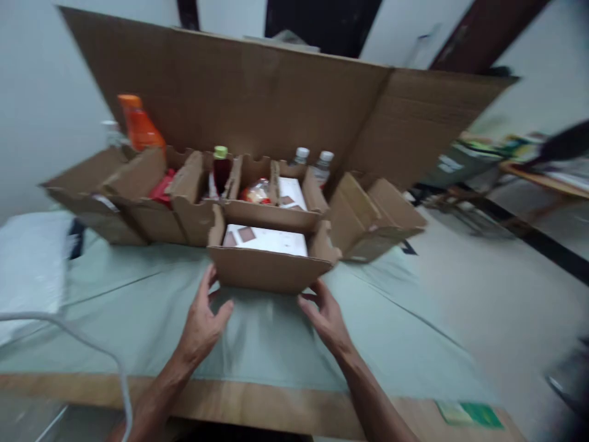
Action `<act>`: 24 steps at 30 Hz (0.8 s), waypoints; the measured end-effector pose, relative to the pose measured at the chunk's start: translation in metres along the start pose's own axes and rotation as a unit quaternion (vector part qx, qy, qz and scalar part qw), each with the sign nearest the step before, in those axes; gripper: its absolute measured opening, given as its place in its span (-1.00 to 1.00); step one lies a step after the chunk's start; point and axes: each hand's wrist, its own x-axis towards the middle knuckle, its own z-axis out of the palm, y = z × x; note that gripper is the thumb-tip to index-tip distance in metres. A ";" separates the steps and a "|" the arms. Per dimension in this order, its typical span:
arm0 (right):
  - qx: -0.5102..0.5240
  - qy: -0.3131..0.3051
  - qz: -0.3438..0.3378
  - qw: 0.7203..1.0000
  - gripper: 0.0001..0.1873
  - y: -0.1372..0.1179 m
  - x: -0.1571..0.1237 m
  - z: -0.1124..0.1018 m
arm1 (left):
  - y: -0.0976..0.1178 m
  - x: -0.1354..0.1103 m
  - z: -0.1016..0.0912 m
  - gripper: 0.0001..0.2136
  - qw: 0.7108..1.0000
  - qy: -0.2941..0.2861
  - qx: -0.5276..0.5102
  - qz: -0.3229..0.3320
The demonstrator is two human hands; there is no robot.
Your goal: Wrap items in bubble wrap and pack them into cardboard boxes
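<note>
A small open cardboard box (pixel 271 273) is in front of me at the middle of the table. Inside it lies a white carton with brown squares (pixel 271 240). My left hand (pixel 205 319) is at the box's lower left corner, thumb and fingers spread apart. At the lower right corner is my right hand (pixel 326 314), its thumb apart from the curled fingers. The fingertips of both hands are at or very near the cardboard; firm contact cannot be made out. Neither hand is wrapped round anything.
Behind stands a row of cardboard bins (pixel 193 221) with an orange bottle (pixel 140 126), a dark bottle with a green cap (pixel 221 169) and another white carton (pixel 291 193). A tall cardboard panel (pixel 257 92) backs them. A grey cable (pixel 87 344) crosses the left front.
</note>
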 end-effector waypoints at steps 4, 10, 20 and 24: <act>-0.136 0.040 0.001 0.990 -0.60 -0.002 -0.017 -0.024 | -0.005 -0.008 -0.034 -0.40 0.997 0.014 0.066 0.036; -0.115 -0.147 -0.228 0.956 -0.83 -0.082 -0.003 0.044 | -0.010 -0.034 -0.105 -0.68 0.987 0.111 0.109 0.047; -0.179 -0.439 -0.411 0.779 -0.72 -0.240 0.062 0.359 | -0.022 -0.070 -0.167 -0.76 0.980 0.182 0.078 0.015; -0.262 -0.444 -0.470 0.716 -0.57 -0.267 0.057 0.447 | -0.026 -0.074 -0.181 -0.77 0.979 0.194 0.056 0.018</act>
